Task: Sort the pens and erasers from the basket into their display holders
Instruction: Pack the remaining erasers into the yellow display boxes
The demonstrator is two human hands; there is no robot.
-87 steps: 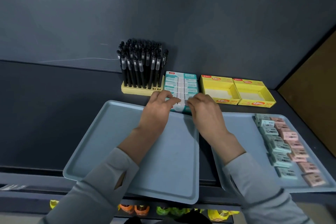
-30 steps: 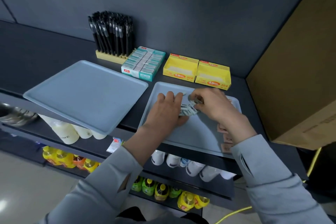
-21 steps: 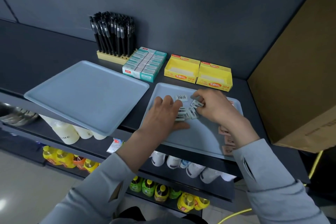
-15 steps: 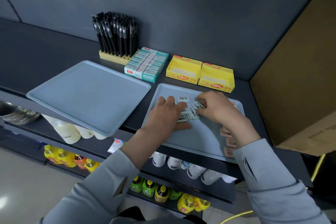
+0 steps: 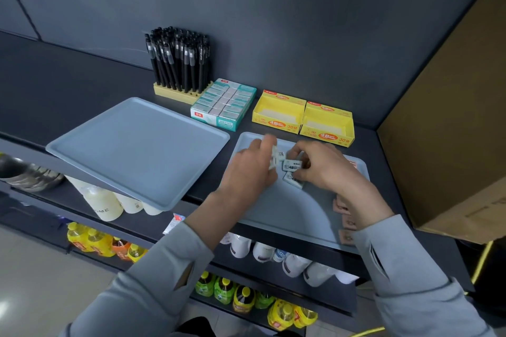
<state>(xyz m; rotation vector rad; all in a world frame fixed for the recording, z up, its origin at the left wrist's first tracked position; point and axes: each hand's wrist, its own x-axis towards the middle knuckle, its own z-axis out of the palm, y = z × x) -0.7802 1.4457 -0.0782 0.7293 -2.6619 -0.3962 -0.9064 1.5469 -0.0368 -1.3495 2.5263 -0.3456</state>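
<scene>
Gathering erasers (image 5: 292, 165) mid-tray (image 5: 284, 216), both hands (image 5: 323, 165), edges clear

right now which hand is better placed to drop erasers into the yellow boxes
Right, probably. The right hand grips a grey eraser and sits just in front of the yellow boxes; the left hand is further left.

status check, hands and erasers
Left hand and right hand both gripping grey erasers over right tray. Yellow boxes empty, unobstructed.
</scene>
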